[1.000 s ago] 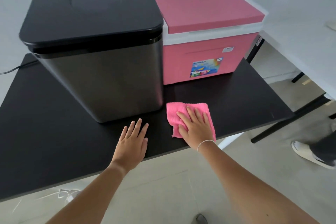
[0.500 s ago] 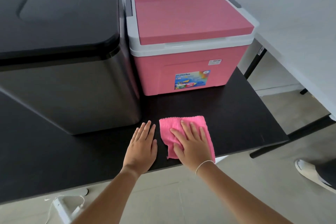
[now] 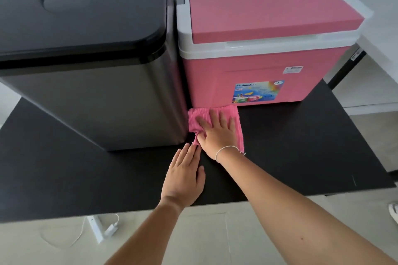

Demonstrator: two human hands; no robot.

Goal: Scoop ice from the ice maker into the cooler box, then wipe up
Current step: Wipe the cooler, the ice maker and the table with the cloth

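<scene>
The steel ice maker [image 3: 92, 101] with its black lid down stands on the left of the black table [image 3: 301, 146]. Right beside it is the pink cooler box [image 3: 258, 75], lid closed. A pink cloth [image 3: 195, 121] lies on the table against the cooler's front base, at the gap between the two. My right hand [image 3: 217, 133] presses flat on the cloth with straight fingers. My left hand [image 3: 183, 178] rests flat on the bare table just in front of it, fingertips near the cloth's corner.
The table's front edge runs just under my left wrist. On the floor below lies a white power adapter [image 3: 111, 229] with a cable. A second table's black leg [image 3: 346, 69] stands at the right, and a person's shoe [image 3: 393, 211] shows at the right edge.
My right hand has pushed the cloth away from me, from mid-table up to the cooler's base. The left hand stayed flat on the table. The view moved closer.
</scene>
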